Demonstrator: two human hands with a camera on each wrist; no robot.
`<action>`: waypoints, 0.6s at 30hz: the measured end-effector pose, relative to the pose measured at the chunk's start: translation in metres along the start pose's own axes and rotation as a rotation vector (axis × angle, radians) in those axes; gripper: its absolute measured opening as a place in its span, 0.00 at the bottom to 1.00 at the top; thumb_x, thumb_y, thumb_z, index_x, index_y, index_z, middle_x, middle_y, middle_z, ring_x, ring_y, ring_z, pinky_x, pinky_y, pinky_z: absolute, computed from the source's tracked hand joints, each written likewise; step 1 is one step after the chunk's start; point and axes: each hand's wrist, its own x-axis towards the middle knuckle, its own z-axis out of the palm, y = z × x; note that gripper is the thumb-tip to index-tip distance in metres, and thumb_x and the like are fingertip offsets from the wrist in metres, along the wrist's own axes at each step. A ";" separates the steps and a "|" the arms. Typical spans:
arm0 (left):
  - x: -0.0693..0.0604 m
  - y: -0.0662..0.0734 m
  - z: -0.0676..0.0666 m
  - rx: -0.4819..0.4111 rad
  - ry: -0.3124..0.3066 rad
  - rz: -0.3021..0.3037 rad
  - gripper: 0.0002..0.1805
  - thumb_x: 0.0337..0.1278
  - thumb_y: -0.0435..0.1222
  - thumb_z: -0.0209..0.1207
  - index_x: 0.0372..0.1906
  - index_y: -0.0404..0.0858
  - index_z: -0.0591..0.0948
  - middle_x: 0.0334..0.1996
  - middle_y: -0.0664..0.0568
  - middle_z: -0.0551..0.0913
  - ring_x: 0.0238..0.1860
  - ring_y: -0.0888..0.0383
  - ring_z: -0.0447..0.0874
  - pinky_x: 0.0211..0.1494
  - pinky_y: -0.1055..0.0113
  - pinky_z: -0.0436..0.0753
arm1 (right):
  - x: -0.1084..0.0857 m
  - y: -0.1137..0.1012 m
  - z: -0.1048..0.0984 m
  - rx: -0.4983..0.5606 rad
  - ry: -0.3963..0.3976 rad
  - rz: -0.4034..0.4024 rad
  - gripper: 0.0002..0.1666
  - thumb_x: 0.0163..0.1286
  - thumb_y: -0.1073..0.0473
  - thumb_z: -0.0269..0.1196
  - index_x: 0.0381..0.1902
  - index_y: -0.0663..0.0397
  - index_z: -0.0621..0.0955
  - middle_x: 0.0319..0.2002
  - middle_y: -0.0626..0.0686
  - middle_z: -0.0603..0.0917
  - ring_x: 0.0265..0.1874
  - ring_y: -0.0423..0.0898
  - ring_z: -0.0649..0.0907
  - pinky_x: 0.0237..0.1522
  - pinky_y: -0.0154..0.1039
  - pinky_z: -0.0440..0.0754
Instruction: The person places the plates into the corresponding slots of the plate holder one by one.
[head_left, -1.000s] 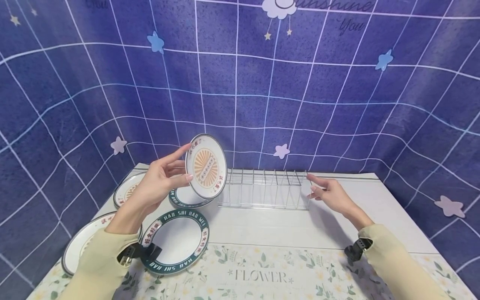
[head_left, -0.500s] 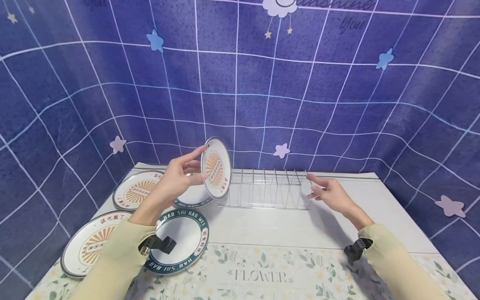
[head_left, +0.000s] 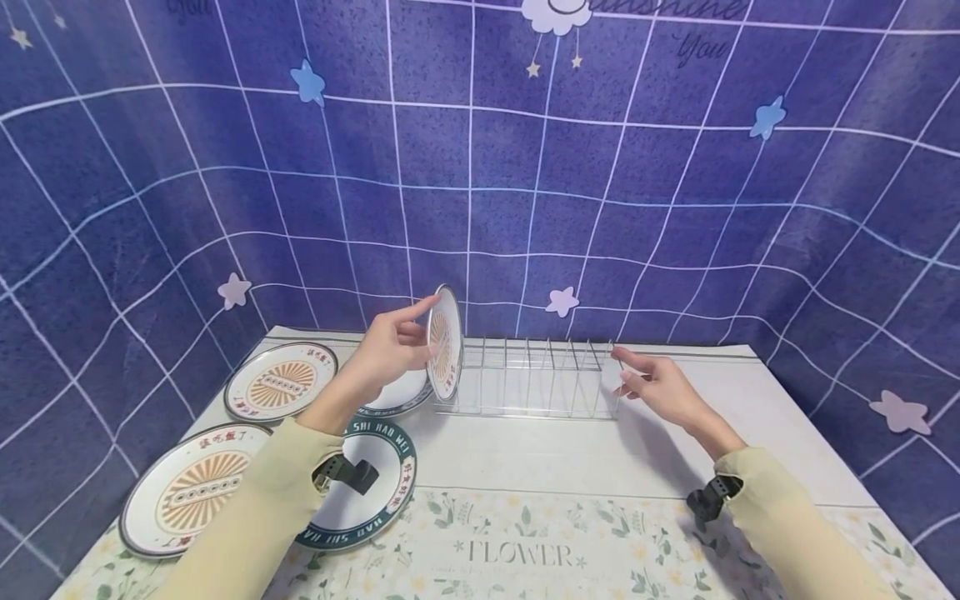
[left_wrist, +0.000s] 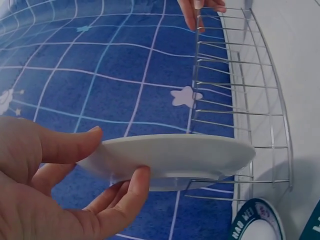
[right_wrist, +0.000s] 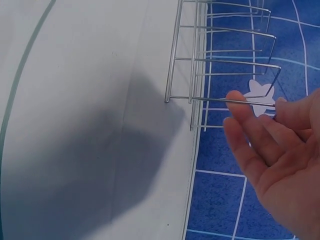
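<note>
In the head view my left hand (head_left: 390, 354) pinches a small white plate (head_left: 446, 343) with an orange sunburst, held nearly upright at the left end of a wire rack (head_left: 528, 412). The left wrist view shows thumb and fingers of the left hand (left_wrist: 75, 185) on either side of the plate (left_wrist: 175, 155), beside the rack's end wires; whether plate and rack touch I cannot tell. My right hand (head_left: 663, 390) pinches the rack's right end. In the right wrist view, thumb and fingers of the right hand (right_wrist: 280, 150) are on the end wire of the rack (right_wrist: 225, 62).
Two sunburst plates, one at the back (head_left: 281, 382) and one in front (head_left: 187, 492), lie flat on the left. Right of them lie two green-rimmed plates, a front one (head_left: 401, 483) and a back one (head_left: 397, 392). A patterned cloth (head_left: 525, 542) covers the front; a blue curtain (head_left: 600, 167) hangs behind.
My left hand has moved right with the plate, which has turned from facing the camera to nearly edge-on and now stands at the rack's left end. The right hand stays at the rack.
</note>
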 end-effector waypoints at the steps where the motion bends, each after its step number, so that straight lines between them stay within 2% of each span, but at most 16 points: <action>1: 0.000 -0.001 0.001 -0.003 -0.002 -0.013 0.46 0.61 0.18 0.63 0.82 0.49 0.66 0.60 0.25 0.77 0.59 0.36 0.82 0.57 0.53 0.88 | 0.000 0.000 0.000 -0.010 -0.002 -0.003 0.28 0.78 0.73 0.56 0.73 0.76 0.69 0.68 0.72 0.75 0.37 0.63 0.90 0.44 0.43 0.90; 6: -0.001 -0.005 0.003 -0.034 -0.004 -0.045 0.47 0.61 0.17 0.62 0.82 0.49 0.66 0.59 0.25 0.77 0.58 0.36 0.83 0.57 0.51 0.88 | 0.001 0.001 -0.002 -0.051 -0.010 0.002 0.28 0.79 0.70 0.57 0.74 0.73 0.70 0.63 0.69 0.81 0.38 0.57 0.91 0.46 0.34 0.86; 13: 0.000 -0.010 0.006 0.010 0.003 -0.037 0.45 0.61 0.19 0.63 0.82 0.47 0.66 0.57 0.26 0.78 0.54 0.39 0.85 0.57 0.50 0.88 | 0.000 0.004 -0.004 0.018 -0.032 -0.013 0.28 0.79 0.71 0.58 0.73 0.75 0.69 0.69 0.70 0.74 0.38 0.57 0.90 0.46 0.40 0.88; 18: 0.002 -0.014 0.008 0.040 0.022 -0.050 0.45 0.61 0.19 0.63 0.82 0.49 0.67 0.56 0.29 0.78 0.53 0.41 0.84 0.57 0.52 0.88 | 0.000 0.007 -0.006 0.062 -0.054 0.008 0.29 0.80 0.70 0.57 0.75 0.73 0.67 0.71 0.70 0.71 0.39 0.56 0.90 0.45 0.43 0.89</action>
